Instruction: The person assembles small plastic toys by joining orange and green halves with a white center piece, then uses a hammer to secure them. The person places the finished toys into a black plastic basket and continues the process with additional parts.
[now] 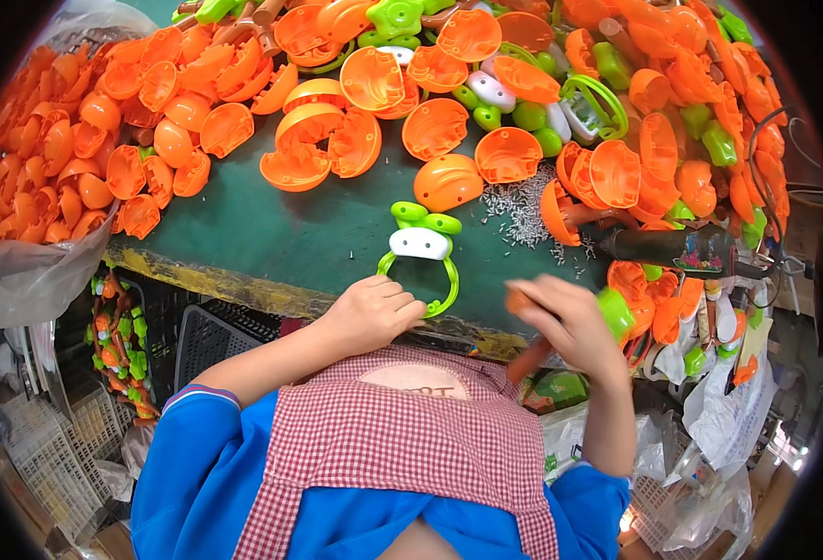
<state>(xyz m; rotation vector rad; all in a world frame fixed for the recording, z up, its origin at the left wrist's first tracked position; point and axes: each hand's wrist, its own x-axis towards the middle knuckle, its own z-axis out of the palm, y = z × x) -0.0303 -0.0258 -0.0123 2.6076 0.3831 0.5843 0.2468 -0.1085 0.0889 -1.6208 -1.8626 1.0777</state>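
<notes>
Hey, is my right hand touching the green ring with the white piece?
Apart: the head view shows bare green tabletop between the right hand and the green ring.

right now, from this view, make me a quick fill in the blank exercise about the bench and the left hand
1. The ring at the left hand is coloured ____.
2. The dotted plate on that ring is ____.
3. In the picture, the scattered screws lie to the ____ of that ring.
4. The bag at far left holds ____ pieces.

Missing words: green; white; right; orange
</notes>
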